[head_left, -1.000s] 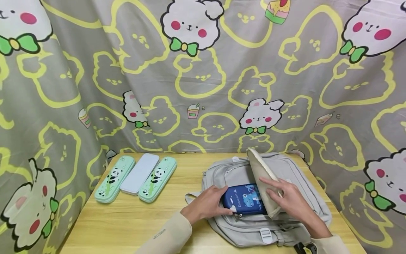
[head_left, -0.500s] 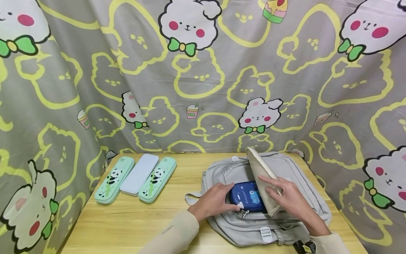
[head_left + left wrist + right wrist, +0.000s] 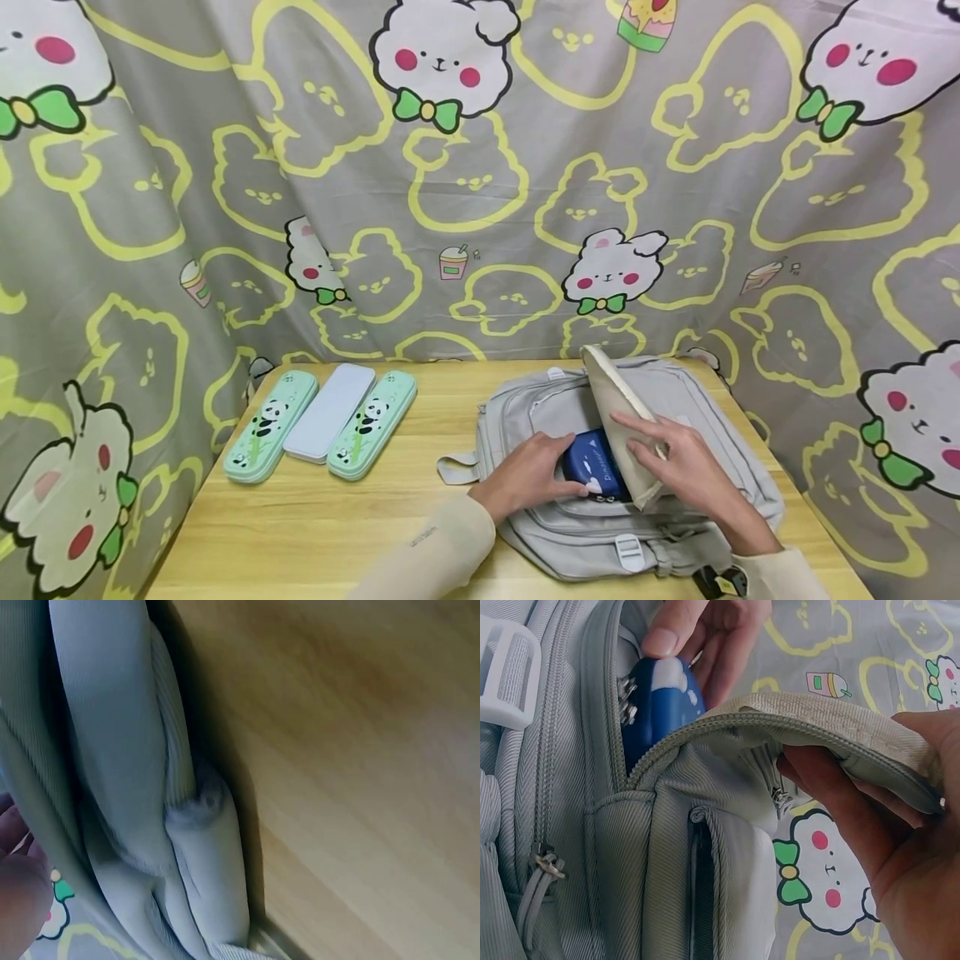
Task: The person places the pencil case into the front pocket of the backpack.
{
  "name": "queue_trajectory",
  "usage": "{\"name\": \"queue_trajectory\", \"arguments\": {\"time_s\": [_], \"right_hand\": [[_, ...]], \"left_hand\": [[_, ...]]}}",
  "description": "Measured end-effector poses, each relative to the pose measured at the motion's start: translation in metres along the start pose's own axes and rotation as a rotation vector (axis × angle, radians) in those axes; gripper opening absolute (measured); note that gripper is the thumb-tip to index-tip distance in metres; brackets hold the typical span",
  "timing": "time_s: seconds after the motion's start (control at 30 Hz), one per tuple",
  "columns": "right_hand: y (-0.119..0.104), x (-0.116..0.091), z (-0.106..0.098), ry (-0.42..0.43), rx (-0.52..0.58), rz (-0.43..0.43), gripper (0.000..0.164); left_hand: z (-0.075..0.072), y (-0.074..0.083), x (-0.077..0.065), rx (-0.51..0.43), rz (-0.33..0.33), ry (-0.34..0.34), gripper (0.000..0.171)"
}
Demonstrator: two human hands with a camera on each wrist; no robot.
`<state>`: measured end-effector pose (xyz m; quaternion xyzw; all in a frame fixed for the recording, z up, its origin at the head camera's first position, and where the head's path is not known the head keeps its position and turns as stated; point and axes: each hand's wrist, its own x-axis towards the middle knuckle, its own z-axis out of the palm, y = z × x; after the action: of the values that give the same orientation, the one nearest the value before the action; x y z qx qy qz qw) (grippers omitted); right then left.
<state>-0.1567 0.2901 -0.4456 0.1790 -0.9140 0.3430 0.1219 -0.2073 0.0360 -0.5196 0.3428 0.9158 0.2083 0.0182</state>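
Note:
A grey backpack (image 3: 551, 546) lies on the table at the right, its front pocket unzipped. Between thumb and fingers, my left hand (image 3: 525, 473) grips one end of a blue zippered pencil case (image 3: 592, 465) with "Dinosaur" lettering. The case's other end is hidden inside the pocket, behind the raised pocket flap (image 3: 613, 408). My right hand (image 3: 686, 468) holds that flap up by its edge; in the right wrist view the thumb is outside it and fingers are on the inner side. Only part of my left hand (image 3: 21, 881) shows at the left wrist view's edge.
Left on the wooden table (image 3: 247, 533) lie two green panda pencil cases, one outermost (image 3: 272, 425) and one nearer the middle (image 3: 372, 425), with a plain pale case (image 3: 330, 412) between them. A patterned curtain (image 3: 480, 208) hangs behind the table.
My left hand has moved right, sliding the blue pencil case deeper into the pocket, so less of it shows. My right hand stays at the flap.

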Motion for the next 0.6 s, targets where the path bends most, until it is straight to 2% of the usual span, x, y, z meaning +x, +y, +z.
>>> {"name": "queue_trajectory", "arguments": {"time_s": [0.23,0.6], "right_hand": [[-0.003,0.003,0.001,-0.001,0.006,0.001,0.043],[-0.001,0.004,0.004,0.026,0.020,0.014,0.045]], "left_hand": [[0.007,0.005,0.003,0.001,0.015,0.013,0.081],[0.015,0.017,0.008,-0.026,-0.060,-0.010,0.086]]}}
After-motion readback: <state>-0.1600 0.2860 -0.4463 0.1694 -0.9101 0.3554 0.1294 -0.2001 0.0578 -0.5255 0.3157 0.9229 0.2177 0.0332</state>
